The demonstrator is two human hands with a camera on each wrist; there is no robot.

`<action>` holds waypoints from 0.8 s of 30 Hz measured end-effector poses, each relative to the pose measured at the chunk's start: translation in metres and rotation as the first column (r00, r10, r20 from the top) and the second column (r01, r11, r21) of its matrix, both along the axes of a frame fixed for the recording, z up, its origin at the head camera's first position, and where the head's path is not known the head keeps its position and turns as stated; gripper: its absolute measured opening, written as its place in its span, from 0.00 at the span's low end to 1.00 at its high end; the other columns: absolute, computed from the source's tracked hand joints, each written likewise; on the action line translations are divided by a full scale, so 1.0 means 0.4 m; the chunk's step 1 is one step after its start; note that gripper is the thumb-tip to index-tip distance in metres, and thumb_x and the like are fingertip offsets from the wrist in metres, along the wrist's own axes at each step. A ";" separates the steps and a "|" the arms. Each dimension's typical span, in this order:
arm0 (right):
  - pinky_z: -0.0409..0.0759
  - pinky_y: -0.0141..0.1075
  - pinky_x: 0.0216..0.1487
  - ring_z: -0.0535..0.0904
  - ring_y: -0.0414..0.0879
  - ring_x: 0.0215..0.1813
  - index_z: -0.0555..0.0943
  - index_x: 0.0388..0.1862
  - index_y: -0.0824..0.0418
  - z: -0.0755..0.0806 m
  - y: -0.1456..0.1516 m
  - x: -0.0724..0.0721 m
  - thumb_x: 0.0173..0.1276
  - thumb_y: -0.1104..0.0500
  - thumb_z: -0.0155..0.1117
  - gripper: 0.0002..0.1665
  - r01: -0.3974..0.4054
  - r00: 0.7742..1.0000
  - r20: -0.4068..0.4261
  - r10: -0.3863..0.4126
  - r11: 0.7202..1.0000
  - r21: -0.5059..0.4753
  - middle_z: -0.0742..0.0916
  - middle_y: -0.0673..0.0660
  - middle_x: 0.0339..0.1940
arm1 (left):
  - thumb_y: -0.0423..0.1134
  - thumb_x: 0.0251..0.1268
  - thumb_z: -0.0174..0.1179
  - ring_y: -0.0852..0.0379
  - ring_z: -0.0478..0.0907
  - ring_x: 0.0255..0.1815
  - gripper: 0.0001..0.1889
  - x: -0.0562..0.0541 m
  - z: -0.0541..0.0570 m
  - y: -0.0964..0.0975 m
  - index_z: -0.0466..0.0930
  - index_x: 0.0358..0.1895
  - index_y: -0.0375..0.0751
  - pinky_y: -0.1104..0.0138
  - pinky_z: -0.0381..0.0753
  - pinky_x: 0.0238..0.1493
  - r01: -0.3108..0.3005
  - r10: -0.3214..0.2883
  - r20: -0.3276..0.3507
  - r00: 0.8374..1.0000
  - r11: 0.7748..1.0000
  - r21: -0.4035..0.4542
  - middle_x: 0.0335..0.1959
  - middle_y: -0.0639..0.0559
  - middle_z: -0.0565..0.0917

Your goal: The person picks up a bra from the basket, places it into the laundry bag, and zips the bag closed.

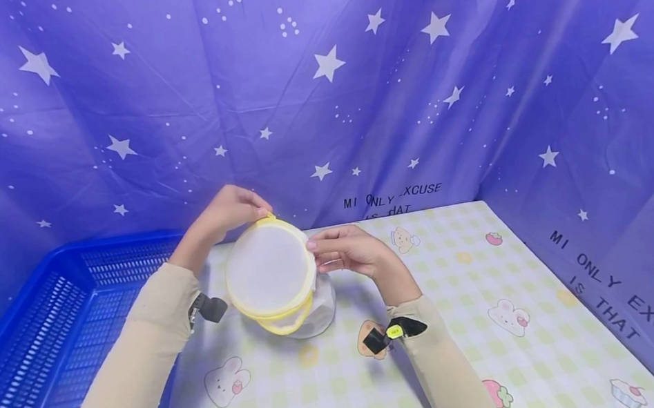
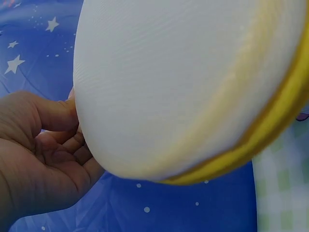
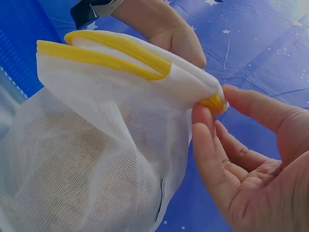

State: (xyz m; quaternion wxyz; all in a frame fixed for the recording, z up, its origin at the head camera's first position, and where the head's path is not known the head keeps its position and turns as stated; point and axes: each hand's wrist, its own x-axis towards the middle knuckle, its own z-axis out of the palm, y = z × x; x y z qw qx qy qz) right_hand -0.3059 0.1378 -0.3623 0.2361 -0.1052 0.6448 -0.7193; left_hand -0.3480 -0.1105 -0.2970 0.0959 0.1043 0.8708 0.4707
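Observation:
A white mesh laundry bag [image 1: 270, 268] with yellow trim and a zipper stands over the table, its round end facing the head camera. At its top edge my left hand [image 1: 234, 210] pinches the yellow rim; in the left wrist view that hand's [image 2: 53, 154] fingertips are partly hidden behind the white fabric. My right hand [image 1: 349, 250] holds the bag's right side. The right wrist view shows the right hand's [image 3: 256, 159] thumb and fingers around a yellow tab [image 3: 214, 103] at the zipper's end. There the zipper [image 3: 120, 58] parts the yellow edges on the far side.
A blue perforated plastic basket [image 1: 71, 351] stands at the left, beside the left forearm. Checked cloth with cartoon prints covers the table [image 1: 468, 268]. Purple star-patterned curtain [image 1: 260, 88] hangs behind and along the right side.

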 end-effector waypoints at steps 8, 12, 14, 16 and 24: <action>0.87 0.31 0.34 0.87 0.41 0.30 0.86 0.32 0.56 0.002 -0.003 0.005 0.70 0.72 0.58 0.15 0.023 1.000 -0.010 -0.023 1.000 -0.005 0.90 0.50 0.28 | 0.33 0.68 0.63 0.42 0.77 0.60 0.13 0.006 0.004 0.005 0.84 0.50 0.26 0.49 0.74 0.69 0.010 -0.010 0.003 1.000 1.000 0.005 0.51 0.35 0.86; 0.87 0.30 0.34 0.87 0.39 0.29 0.86 0.30 0.55 0.007 0.000 0.006 0.70 0.74 0.56 0.19 0.015 1.000 0.000 -0.015 0.999 -0.035 0.90 0.50 0.26 | 0.33 0.68 0.64 0.43 0.77 0.60 0.13 0.007 0.007 0.006 0.84 0.50 0.26 0.49 0.73 0.70 0.006 -0.006 0.017 1.000 1.000 -0.002 0.51 0.35 0.86; 0.87 0.30 0.35 0.87 0.39 0.29 0.87 0.30 0.54 0.009 0.002 0.007 0.70 0.75 0.55 0.20 0.009 1.000 0.007 -0.009 0.999 -0.047 0.90 0.49 0.26 | 0.32 0.68 0.63 0.43 0.77 0.60 0.13 0.007 0.007 0.005 0.84 0.50 0.26 0.49 0.73 0.70 0.008 -0.008 0.022 1.000 1.000 0.000 0.50 0.36 0.86; 0.87 0.30 0.36 0.87 0.39 0.30 0.87 0.29 0.54 0.011 0.004 0.006 0.70 0.75 0.53 0.21 0.006 1.000 0.018 -0.005 0.998 -0.059 0.90 0.49 0.27 | 0.32 0.68 0.63 0.43 0.77 0.59 0.13 0.007 0.007 0.004 0.84 0.49 0.26 0.49 0.73 0.71 0.011 -0.011 0.025 1.000 1.000 0.005 0.49 0.36 0.87; 0.86 0.29 0.37 0.87 0.39 0.31 0.87 0.32 0.56 0.016 0.013 0.007 0.74 0.74 0.49 0.22 0.011 0.998 0.055 -0.005 0.995 -0.103 0.90 0.50 0.29 | 0.31 0.68 0.62 0.42 0.77 0.59 0.12 0.003 0.004 0.001 0.84 0.49 0.26 0.46 0.69 0.74 0.019 -0.019 0.038 0.999 1.000 0.011 0.43 0.41 0.89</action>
